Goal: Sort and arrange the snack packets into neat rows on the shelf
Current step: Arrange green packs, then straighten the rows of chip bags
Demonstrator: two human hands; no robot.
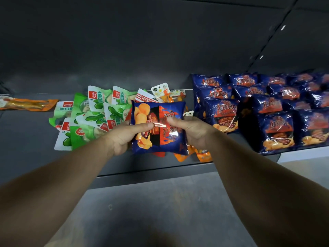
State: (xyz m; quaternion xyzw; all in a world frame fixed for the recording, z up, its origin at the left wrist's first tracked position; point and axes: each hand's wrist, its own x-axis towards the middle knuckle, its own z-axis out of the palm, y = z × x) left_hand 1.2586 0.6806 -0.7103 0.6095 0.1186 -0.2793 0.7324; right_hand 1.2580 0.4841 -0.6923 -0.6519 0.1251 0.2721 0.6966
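Glossy green pouches (92, 114) lie jumbled left of the fingers. Left hand (124, 135) and right hand (191, 130) pinch a puffy blue crisp packet (158, 127) above the shelf (26, 136); right, matching blue packets (267, 107) in rows. Lettering unreadable.

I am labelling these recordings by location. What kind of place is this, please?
Probably a shop or stockroom. A dark shelf holds many identical blue chip packets in rows and a loose pile of green snack packets. Both hands hold one more blue packet.
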